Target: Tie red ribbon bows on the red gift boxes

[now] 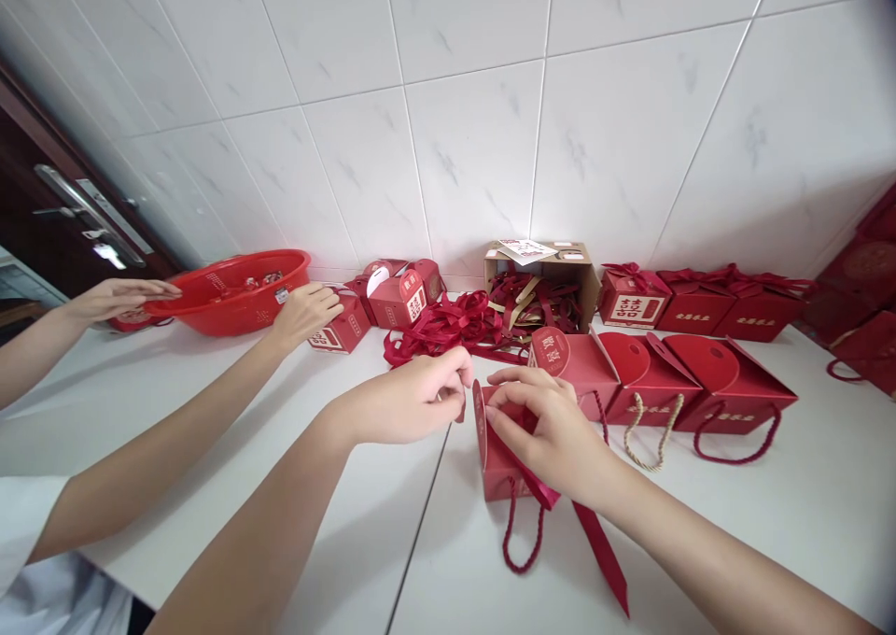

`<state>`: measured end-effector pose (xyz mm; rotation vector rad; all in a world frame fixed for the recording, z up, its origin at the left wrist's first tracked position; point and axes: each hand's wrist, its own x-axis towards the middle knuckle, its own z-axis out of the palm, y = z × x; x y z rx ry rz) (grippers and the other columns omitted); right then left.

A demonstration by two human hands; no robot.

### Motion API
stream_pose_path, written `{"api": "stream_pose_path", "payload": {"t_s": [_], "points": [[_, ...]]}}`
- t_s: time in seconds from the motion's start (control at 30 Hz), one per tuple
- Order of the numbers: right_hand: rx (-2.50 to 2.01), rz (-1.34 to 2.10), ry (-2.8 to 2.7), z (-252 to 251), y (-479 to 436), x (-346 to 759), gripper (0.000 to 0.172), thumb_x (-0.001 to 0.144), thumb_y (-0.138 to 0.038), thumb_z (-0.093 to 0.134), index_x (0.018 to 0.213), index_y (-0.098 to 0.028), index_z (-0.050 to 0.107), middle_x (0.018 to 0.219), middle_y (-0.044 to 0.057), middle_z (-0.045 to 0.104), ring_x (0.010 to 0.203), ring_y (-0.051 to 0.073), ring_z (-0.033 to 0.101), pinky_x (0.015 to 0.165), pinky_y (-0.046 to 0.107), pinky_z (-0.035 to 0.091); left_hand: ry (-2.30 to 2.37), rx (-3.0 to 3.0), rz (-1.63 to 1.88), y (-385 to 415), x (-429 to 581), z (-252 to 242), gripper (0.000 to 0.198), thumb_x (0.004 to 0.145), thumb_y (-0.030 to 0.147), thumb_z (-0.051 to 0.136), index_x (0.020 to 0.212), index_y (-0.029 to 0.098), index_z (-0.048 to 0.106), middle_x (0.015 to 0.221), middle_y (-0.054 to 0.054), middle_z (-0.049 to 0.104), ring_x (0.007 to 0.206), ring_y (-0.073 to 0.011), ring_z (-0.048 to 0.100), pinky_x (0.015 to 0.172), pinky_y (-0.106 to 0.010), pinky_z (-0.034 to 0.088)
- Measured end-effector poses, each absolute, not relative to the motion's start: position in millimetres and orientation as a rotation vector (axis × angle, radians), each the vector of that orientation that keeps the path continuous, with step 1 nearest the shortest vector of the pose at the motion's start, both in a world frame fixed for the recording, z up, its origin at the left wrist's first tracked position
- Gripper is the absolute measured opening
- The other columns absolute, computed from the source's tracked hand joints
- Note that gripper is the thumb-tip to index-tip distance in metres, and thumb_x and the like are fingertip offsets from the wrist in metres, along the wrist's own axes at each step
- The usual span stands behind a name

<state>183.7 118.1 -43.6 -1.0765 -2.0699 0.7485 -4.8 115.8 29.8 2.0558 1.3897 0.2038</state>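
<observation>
A small red gift box (500,472) stands on the white table in front of me, with a dark red twisted cord handle (524,560) hanging at its near side. My right hand (553,430) lies over its top, thumb and fingers closed at the upright rounded flap (480,420). A wide red ribbon (603,560) runs out beneath that hand and trails on the table. Just left of the flap is my left hand (434,397), its fingers curled together; what they hold, if anything, is hidden.
More boxes (648,383) stand to the right, ribbon-tied boxes (700,303) behind them. A carton (592,285) of ribbons and a ribbon pile (455,322) lie ahead. At left, a co-worker's hands (304,316) are near a red basin (231,303) and a box (354,322).
</observation>
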Motion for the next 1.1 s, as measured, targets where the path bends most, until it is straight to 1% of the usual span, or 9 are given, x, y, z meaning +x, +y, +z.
{"api": "stream_pose_path", "payload": {"t_s": [0.07,0.13,0.23,0.47,0.57,0.67,0.8,0.97,1.1], "points": [[-1.068,0.740,-2.070,-44.1,118.3,184.1,0.012,0.086,-0.025,0.054,0.078,-0.024,0.063,0.116,0.005,0.063,0.117,0.026,0.052,0.100,0.053,0.027,1.462,1.925,0.333,112.1,-8.2,21.1,0.019,0.094,0.041,0.038,0.088,0.023,0.041,0.074,0.004,0.054,0.060,-0.0115,0.048,0.055,-0.024,0.038],[-1.068,0.734,-2.067,-43.7,118.1,184.5,0.012,0.086,-0.025,0.054,0.079,-0.023,0.064,0.115,0.006,0.064,0.116,0.026,0.053,0.098,0.053,0.029,1.472,1.778,0.459,109.1,-8.4,11.8,0.033,0.094,0.053,0.035,0.086,0.022,0.043,0.083,0.001,0.055,0.069,-0.0129,0.054,0.062,-0.026,0.044],[-1.079,0.720,-2.066,-42.5,116.6,184.5,0.013,0.086,-0.024,0.054,0.078,-0.023,0.064,0.112,0.005,0.065,0.113,0.025,0.054,0.095,0.051,0.030,1.378,1.663,0.537,105.4,-3.4,-0.2,0.041,0.092,0.059,0.037,0.081,0.020,0.044,0.083,0.000,0.053,0.076,-0.0135,0.057,0.071,-0.027,0.048],[-1.114,0.667,-2.082,-41.2,109.9,182.3,0.016,0.087,-0.024,0.051,0.075,-0.022,0.061,0.098,0.001,0.066,0.097,0.022,0.056,0.086,0.044,0.031,1.312,1.591,0.671,105.4,9.6,-15.3,0.038,0.091,0.052,0.043,0.073,0.019,0.043,0.069,0.004,0.045,0.066,-0.0113,0.052,0.062,-0.023,0.046],[-1.157,0.659,-2.086,-40.5,105.6,184.4,0.016,0.087,-0.024,0.051,0.075,-0.022,0.061,0.092,0.002,0.066,0.093,0.022,0.056,0.082,0.041,0.031,1.240,1.594,0.685,106.0,12.6,-17.9,0.034,0.091,0.047,0.045,0.071,0.019,0.044,0.071,0.004,0.042,0.067,-0.0112,0.049,0.063,-0.023,0.046],[-1.158,0.680,-2.099,-38.5,99.2,189.2,0.017,0.087,-0.022,0.050,0.073,-0.022,0.059,0.084,0.000,0.064,0.083,0.018,0.056,0.080,0.038,0.032,1.198,1.587,0.668,102.4,16.2,-17.5,0.029,0.091,0.042,0.045,0.075,0.019,0.048,0.077,0.003,0.044,0.073,-0.0123,0.049,0.066,-0.024,0.047],[-1.142,0.738,-2.114,-35.6,89.6,196.9,0.018,0.087,-0.021,0.048,0.070,-0.021,0.054,0.073,-0.001,0.062,0.070,0.015,0.054,0.070,0.031,0.035,1.143,1.563,0.633,93.4,22.9,-13.0,0.034,0.092,0.048,0.042,0.075,0.019,0.047,0.077,0.002,0.045,0.074,-0.0127,0.049,0.069,-0.026,0.047],[-1.131,0.807,-2.091,-34.6,82.4,204.8,0.018,0.088,-0.022,0.046,0.072,-0.021,0.056,0.073,-0.001,0.063,0.068,0.015,0.055,0.063,0.027,0.035,1.129,1.660,0.553,86.5,27.9,-9.2,0.034,0.092,0.046,0.047,0.072,0.019,0.043,0.070,0.004,0.041,0.067,-0.0112,0.045,0.065,-0.024,0.042],[-1.157,0.818,-2.082,-34.3,81.2,206.4,0.017,0.087,-0.022,0.048,0.072,-0.022,0.057,0.072,-0.002,0.063,0.068,0.015,0.055,0.064,0.028,0.037,1.071,1.628,0.548,86.3,27.1,-13.4,0.032,0.093,0.045,0.043,0.075,0.019,0.045,0.074,0.003,0.042,0.072,-0.0126,0.046,0.070,-0.026,0.045]]}}
